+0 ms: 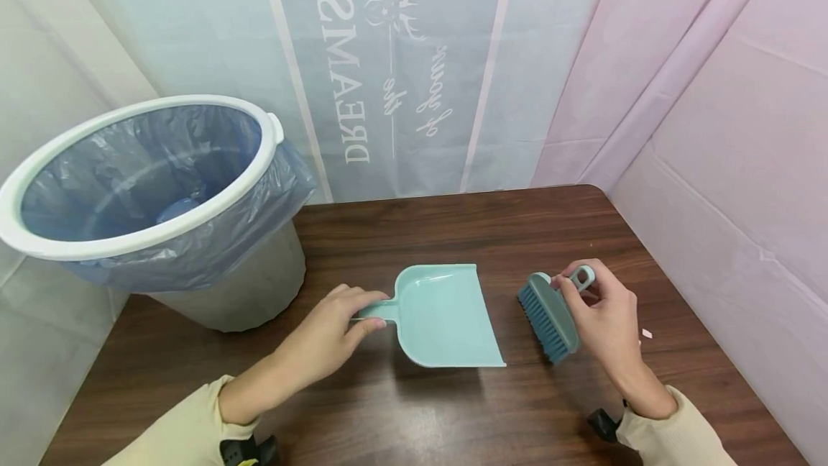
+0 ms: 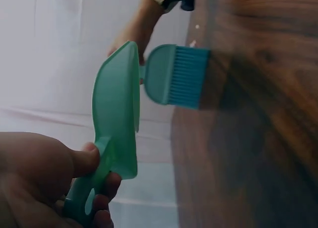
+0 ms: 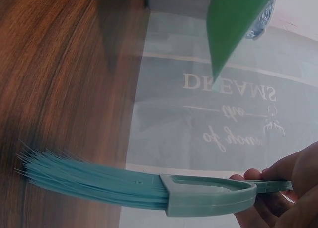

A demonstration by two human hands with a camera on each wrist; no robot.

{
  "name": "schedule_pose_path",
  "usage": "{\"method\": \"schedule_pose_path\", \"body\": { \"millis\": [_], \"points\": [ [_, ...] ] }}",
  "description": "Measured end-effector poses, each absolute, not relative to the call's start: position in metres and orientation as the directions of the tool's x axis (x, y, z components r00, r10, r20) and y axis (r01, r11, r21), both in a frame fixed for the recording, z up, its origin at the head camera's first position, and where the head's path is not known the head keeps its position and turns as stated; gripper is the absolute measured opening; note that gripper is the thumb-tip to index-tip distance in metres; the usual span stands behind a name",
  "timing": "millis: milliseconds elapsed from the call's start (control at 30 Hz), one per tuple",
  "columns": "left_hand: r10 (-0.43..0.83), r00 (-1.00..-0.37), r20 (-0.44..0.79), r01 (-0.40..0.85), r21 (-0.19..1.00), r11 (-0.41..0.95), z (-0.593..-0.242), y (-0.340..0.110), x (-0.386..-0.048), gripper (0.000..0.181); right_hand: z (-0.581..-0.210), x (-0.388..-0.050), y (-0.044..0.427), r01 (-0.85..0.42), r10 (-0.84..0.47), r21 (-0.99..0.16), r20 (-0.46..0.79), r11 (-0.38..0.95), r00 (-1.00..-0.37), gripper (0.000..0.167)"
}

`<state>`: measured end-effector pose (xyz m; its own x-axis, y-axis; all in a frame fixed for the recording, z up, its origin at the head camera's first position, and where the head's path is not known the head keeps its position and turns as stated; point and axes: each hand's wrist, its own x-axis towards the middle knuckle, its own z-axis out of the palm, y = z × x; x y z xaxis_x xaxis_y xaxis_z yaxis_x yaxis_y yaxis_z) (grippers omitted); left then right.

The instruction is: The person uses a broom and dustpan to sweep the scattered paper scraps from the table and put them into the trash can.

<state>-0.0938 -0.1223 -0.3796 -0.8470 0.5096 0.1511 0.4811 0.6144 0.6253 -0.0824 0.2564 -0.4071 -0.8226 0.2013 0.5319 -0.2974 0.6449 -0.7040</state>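
Note:
A light teal dustpan [image 1: 443, 316] hangs above the table, its open edge facing right. My left hand [image 1: 330, 329] grips its handle; the left wrist view shows the thumb on one side of the handle [image 2: 82, 195] and fingers curled on the other. To the right, my right hand [image 1: 603, 311] holds a small teal brush [image 1: 550, 316] by its handle. In the right wrist view the brush's bristles [image 3: 94, 181] reach down to the wood, with their tips slightly splayed. A small gap separates dustpan and brush.
On the left stands a grey bin [image 1: 239, 293] with a white rim [image 1: 268, 139] and a blue bag liner [image 1: 259, 229]. A tiny pale scrap [image 1: 647, 334] lies on the brown table [image 1: 414, 416] right of my right hand. Cloth walls [image 1: 724, 142] border the table.

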Motion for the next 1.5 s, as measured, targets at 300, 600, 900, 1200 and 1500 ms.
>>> {"method": "schedule_pose_path", "body": {
  "millis": [300,600,900,1200,1500],
  "points": [
    [0.493,-0.853,0.173,0.48,0.633,0.607,-0.412,-0.118,-0.089,0.031,-0.404,-0.081,0.255,-0.288,0.207,-0.708,0.525,0.645,-0.826,0.014],
    [0.457,-0.877,0.148,0.435,0.647,0.626,-0.44,-0.116,-0.089,0.033,-0.405,-0.082,0.254,-0.296,0.196,-0.709,0.523,0.639,-0.829,0.015],
    [0.448,-0.882,0.143,0.427,0.642,0.637,-0.456,-0.118,-0.092,0.033,-0.404,-0.083,0.253,-0.296,0.198,-0.709,0.524,0.64,-0.829,0.015],
    [0.473,-0.876,0.098,0.426,0.62,0.659,-0.462,-0.118,-0.091,0.036,-0.405,-0.083,0.253,-0.294,0.193,-0.7,0.527,0.65,-0.827,0.014],
    [0.491,-0.867,0.088,0.437,0.608,0.663,-0.465,-0.118,-0.093,0.035,-0.403,-0.083,0.253,-0.286,0.207,-0.704,0.526,0.65,-0.825,0.016]
  ]
}}
